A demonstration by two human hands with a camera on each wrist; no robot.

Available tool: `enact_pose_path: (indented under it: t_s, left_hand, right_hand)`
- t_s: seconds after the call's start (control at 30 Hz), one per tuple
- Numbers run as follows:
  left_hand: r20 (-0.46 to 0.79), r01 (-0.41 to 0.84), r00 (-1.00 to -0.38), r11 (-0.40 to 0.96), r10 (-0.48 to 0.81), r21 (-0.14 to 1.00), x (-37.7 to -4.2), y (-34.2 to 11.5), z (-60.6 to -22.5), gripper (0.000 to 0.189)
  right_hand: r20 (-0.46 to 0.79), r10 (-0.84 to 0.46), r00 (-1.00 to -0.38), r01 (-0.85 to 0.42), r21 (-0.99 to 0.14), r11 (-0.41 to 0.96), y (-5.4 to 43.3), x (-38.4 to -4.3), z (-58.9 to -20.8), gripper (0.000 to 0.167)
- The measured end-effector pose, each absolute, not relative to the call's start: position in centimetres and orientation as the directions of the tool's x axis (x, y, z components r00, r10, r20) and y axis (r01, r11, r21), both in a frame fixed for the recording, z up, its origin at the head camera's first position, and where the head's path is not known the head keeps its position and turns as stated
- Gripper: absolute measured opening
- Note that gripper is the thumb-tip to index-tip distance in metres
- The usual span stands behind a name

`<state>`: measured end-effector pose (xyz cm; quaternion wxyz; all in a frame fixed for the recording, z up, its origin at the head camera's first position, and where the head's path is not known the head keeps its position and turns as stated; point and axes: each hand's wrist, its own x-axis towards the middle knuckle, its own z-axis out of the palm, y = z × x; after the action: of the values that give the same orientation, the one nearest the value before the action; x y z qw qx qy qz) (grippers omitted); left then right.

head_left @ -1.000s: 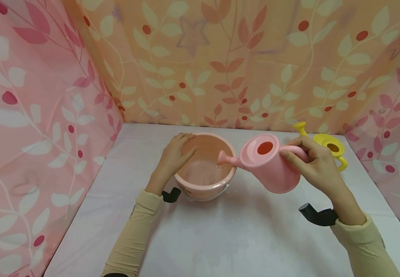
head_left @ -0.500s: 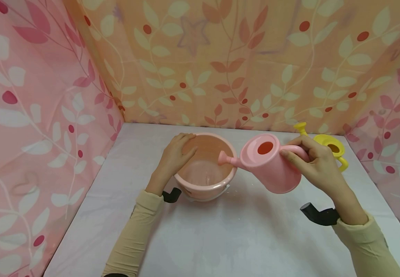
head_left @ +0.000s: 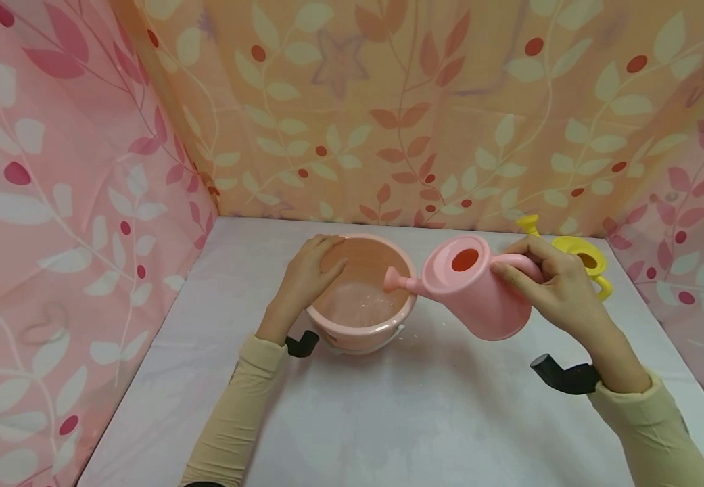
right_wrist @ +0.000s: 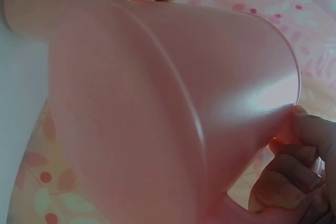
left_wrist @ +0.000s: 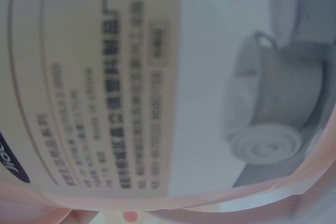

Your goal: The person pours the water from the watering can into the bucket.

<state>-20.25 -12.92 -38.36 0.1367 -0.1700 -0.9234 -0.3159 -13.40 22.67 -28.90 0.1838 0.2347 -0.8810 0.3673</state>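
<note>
In the head view my right hand (head_left: 561, 284) grips the handle of a pink toy watering can (head_left: 479, 297), which is tipped to the left. Its sprinkler spout reaches over the rim of a pale pink bucket (head_left: 360, 329), and small glints of water show inside below it. My left hand (head_left: 308, 274) holds the bucket's left rim, with the thumb on the inner side. The left wrist view is filled by a printed label (left_wrist: 126, 93) on the bucket's side. In the right wrist view, the can's base and body hide most of the bucket; curled fingers (right_wrist: 283, 179) wrap the handle.
A yellow watering can (head_left: 577, 250) stands at the back right, partly behind my right hand. The white tabletop (head_left: 358, 419) has a few droplets near the bucket. Patterned cloth (head_left: 339, 135) walls the back and both sides.
Both hands, the bucket and the pink watering can keep nearly the same places. The glints of water inside the bucket have shifted.
</note>
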Motion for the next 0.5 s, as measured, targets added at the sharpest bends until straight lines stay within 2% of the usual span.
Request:
enact_pose_path:
  t_s: [0.5]
  left_hand:
    - [0.367,0.405,-0.902,0.740,0.228,0.537,-20.27,-12.87,-38.38,0.043]
  right_hand:
    - [0.517,-0.305,-0.800,-0.576,-0.521,0.629,22.58,-13.56,-28.66,0.027]
